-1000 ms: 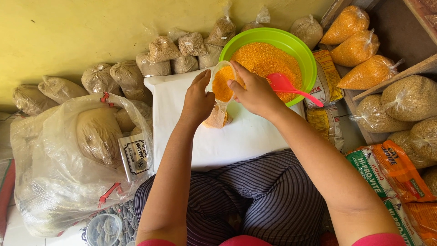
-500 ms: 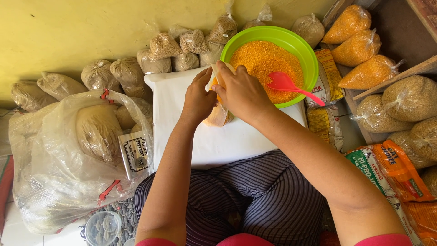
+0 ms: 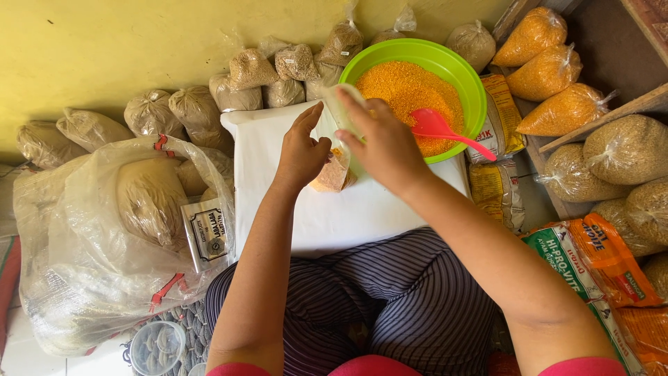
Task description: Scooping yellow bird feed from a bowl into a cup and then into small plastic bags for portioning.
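Note:
A small clear plastic bag (image 3: pixel 335 170) partly filled with orange grain stands on a white surface (image 3: pixel 327 209). My left hand (image 3: pixel 300 150) pinches the bag's upper edge from the left. My right hand (image 3: pixel 379 143) grips the bag's top (image 3: pixel 334 104) from the right and holds it upward. Behind the hands sits a green bowl (image 3: pixel 473 83) full of orange grain (image 3: pixel 410 87), with a red scoop (image 3: pixel 442 129) lying in it, handle pointing right.
Tied bags of brown grain (image 3: pixel 250 69) line the yellow wall. A large clear sack (image 3: pixel 104 230) with brown bags and a printed card stands at left. Orange grain bags (image 3: pixel 550 69) and printed feed packs (image 3: pixel 598 257) fill the right side. A lidded plastic cup (image 3: pixel 156 347) sits below.
The bag's mouth, open and showing orange grain a second ago, is now gathered and pulled up between both hands. My right hand moved over the bag's top.

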